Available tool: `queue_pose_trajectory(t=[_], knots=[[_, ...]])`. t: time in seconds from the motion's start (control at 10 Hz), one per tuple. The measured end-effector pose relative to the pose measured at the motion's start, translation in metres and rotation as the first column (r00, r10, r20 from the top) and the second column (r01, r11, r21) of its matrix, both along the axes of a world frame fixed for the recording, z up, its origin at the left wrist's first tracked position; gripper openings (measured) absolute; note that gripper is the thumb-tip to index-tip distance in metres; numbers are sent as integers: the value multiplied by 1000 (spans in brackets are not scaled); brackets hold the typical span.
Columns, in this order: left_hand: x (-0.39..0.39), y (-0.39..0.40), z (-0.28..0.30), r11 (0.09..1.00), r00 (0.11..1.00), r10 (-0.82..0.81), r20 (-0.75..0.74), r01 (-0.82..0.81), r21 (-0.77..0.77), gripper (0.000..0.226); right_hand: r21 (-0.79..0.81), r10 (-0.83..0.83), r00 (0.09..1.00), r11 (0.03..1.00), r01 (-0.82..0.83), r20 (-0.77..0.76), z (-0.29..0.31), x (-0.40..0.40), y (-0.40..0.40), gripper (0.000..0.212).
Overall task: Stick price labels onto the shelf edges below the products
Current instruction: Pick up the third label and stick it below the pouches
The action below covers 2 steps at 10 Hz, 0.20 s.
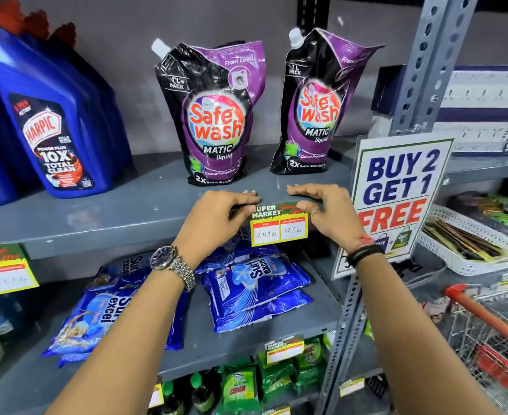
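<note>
A yellow and green price label (279,226) with two white price boxes hangs at the front edge of the grey shelf (121,217), below two purple Safe Wash pouches (215,115). My left hand (217,218) pinches the label's top left corner against the shelf edge. On the other side, my right hand (329,209) presses its top right corner with thumb and fingers. The label's top strip is partly hidden under my fingers.
Blue Harpic bottles (52,124) stand at the left. Another price label (4,271) hangs on the same shelf edge further left. Surf Excel packets (255,283) lie on the shelf below. A "Buy 2 Get 1 Free" sign (396,193) and a perforated upright (426,61) are right; a trolley (492,333) lower right.
</note>
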<state>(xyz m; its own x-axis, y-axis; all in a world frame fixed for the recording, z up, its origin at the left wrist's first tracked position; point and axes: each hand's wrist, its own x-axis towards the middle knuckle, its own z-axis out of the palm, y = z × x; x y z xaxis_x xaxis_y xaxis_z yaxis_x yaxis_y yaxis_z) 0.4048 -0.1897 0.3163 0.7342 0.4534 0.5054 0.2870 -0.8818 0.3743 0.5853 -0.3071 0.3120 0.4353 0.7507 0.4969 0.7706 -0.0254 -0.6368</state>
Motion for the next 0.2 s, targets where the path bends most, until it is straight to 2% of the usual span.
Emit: queue_pose_trajectory(t=[0.1, 0.2], knots=[[0, 1, 2, 1000, 1000, -12, -15, 11, -25, 31, -29, 13, 1000, 999, -13, -10, 1, 5, -2, 38], [-4, -5, 9, 1000, 999, 17, -34, -17, 8, 32, -58, -2, 998, 998, 6, 68, 9, 1, -6, 45]])
